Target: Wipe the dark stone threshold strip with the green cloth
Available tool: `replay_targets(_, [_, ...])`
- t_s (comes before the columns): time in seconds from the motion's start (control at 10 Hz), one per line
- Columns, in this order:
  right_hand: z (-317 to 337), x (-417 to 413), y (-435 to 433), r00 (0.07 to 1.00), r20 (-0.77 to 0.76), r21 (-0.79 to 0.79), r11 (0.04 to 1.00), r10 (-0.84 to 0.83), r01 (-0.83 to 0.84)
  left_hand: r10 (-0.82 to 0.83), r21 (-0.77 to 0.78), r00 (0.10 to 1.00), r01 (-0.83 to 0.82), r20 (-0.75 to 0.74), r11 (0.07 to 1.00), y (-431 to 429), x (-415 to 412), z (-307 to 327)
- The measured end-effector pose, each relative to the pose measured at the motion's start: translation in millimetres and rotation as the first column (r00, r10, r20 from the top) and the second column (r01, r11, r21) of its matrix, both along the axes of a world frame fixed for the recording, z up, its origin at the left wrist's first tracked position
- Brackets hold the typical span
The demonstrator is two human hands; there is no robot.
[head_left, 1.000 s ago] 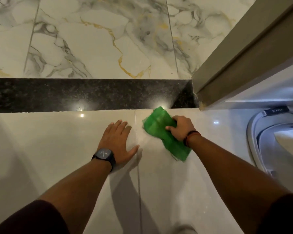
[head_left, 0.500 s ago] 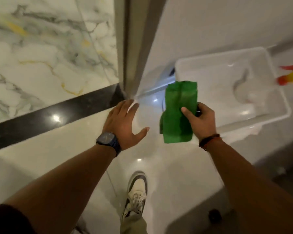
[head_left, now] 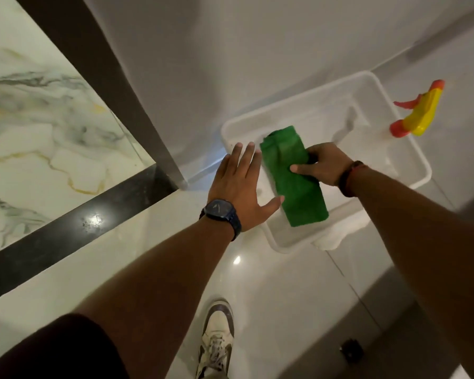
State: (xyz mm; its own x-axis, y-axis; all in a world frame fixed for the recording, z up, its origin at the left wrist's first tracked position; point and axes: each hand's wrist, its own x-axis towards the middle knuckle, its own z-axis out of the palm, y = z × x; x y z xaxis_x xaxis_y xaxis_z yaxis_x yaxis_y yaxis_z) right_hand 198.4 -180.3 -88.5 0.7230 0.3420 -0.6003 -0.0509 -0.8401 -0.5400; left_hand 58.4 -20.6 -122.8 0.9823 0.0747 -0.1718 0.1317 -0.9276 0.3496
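Green cloth held over the white tub, away from the dark strip.

The right hand (head_left: 322, 166) pinches the folded green cloth (head_left: 294, 177) between thumb and curled fingers, above the white tub (head_left: 411, 160). The left hand (head_left: 241, 184), wearing a dark watch (head_left: 220, 212), is spread flat with nothing in it, its thumb just beside the cloth. The dark stone strip (head_left: 66, 233) lies well apart to the left; a yellow and orange spray bottle (head_left: 419, 112) sits at the tub's far side.
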Motion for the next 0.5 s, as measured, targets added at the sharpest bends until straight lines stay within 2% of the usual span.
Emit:
replay_targets(0.1, [-36.8,-15.9,6.9,0.947,0.299,-0.184,0.981,0.119,-0.065,-0.054,0.056,0.997,0.057,-0.06,0.997,0.3,1.4,-20.6])
replay_targets(0.2, [-64.6,-43.9,9.0,0.782,0.469,-0.312,0.905,0.411,-0.289,-0.088,0.09,0.993,0.095,-0.078,0.991,3.7,-6.5,-34.2])
replay_targets(0.3, [-78.3,-58.0,1.3,0.714,0.374,-0.46,0.787,0.592,-0.412,-0.075,0.038,0.997,0.075,-0.021,0.996,8.6,-14.5,-28.9])
replay_targets(0.4, [-63.1,-65.3,7.5,0.713,0.468,-0.405,0.843,0.523,-0.353,-0.001,-0.015,1.0,0.002,0.01,1.0,31.0,-30.9,-18.6])
replay_targets(0.5, [-35.0,-80.1,34.5,0.615,0.568,-0.296,0.834,0.546,-0.466,0.116,-0.012,0.993,-0.115,0.001,0.993,62.9,-62.8,-0.3])
